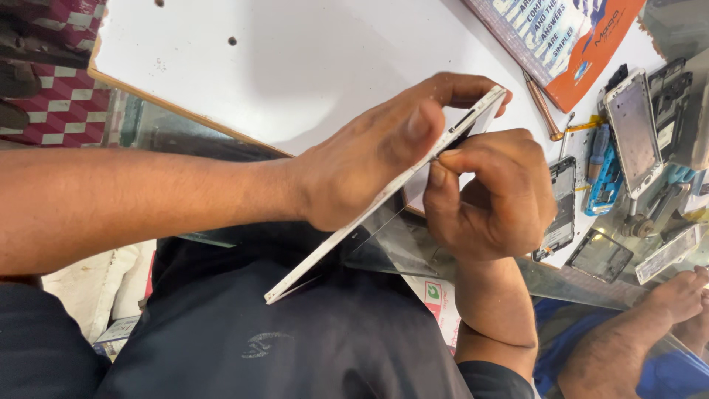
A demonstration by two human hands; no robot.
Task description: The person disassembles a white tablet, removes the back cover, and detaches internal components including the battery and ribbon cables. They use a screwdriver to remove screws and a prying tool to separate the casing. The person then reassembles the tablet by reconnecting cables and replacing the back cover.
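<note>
My left hand grips a thin white tablet-like device held on edge, thumb on its near face and fingers wrapped over the far upper end. My right hand is curled into a fist against the device's edge near its top, thumb and forefinger pinched at the seam; whatever small thing they may hold is hidden. The device tilts from lower left over my dark shirt up to the right above the white table.
Right of my hands lie several opened phones and parts: a white phone frame, a dark phone, a blue tool, a screwdriver. An orange and blue booklet sits at the back. Another person's bare foot is at lower right.
</note>
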